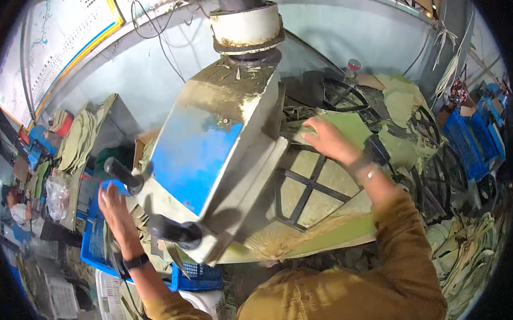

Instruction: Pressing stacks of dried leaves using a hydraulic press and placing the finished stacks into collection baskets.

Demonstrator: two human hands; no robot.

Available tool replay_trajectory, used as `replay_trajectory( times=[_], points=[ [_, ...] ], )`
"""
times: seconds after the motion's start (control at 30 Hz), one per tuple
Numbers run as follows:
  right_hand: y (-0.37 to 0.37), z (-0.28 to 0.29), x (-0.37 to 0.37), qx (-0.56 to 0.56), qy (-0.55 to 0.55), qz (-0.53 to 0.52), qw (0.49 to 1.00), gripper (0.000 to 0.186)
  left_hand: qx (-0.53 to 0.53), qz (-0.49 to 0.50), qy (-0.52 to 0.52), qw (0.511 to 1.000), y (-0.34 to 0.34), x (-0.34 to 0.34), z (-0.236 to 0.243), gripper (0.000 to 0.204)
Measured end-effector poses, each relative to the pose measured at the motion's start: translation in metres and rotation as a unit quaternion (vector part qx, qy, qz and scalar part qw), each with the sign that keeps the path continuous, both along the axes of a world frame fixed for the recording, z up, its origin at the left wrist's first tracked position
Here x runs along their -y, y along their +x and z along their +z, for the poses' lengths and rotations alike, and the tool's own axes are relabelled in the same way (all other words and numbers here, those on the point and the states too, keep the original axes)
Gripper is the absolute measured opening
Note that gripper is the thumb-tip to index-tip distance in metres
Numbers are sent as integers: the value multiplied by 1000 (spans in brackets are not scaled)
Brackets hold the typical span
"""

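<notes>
A large machine arm, white with a blue panel [202,156], fills the middle and carries two black handles; one black handle [123,174] is nearest my left hand [118,214]. That hand is raised just left of it, fingers apart, holding nothing. My right hand [331,140] reaches over the work surface, fingers stretched toward the left over a flat green sheet [349,127]. Whether it presses on the sheet is hard to tell. Below it, a black frame with crossed bars [309,183] lies on pale green material, partly beneath the machine arm. A straw-coloured, fan-shaped bundle [283,239] lies along the near edge.
More black frames [435,178] and sheet scraps [402,148] lie at the right. Stacked cut sheets [466,254] stand lower right. Blue baskets [197,276] and a white basket [109,298] sit low at the left. A person [19,210] is at the far left.
</notes>
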State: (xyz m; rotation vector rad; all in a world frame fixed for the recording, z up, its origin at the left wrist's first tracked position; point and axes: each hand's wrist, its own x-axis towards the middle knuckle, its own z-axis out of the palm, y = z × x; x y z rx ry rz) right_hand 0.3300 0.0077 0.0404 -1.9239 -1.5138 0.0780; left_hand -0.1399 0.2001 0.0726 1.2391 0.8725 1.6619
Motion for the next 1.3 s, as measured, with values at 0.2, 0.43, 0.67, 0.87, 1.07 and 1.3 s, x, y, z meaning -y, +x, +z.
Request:
replay_trajectory(
  times=[0.2,0.43,0.67,0.87,1.07,1.3],
  points=[
    [46,-47,-84,83,-192,-23,978,66,224,-189,-281,914,-46,117,-97,26],
    [23,-31,-102,11,-218,39,975,75,83,-328,-566,752,72,189,-62,26],
    [-73,20,-29,244,-61,117,961,17,-23,-388,-552,738,86,177,-57,24],
    [-166,30,87,182,-71,200,960,15,-110,-290,-358,881,95,233,-15,24],
    [-145,9,176,-91,-30,211,973,74,-183,-461,-249,832,159,269,-16,12],
    [-127,-12,303,-145,-15,-32,989,53,-446,-394,444,669,223,334,-15,44]
  ],
)
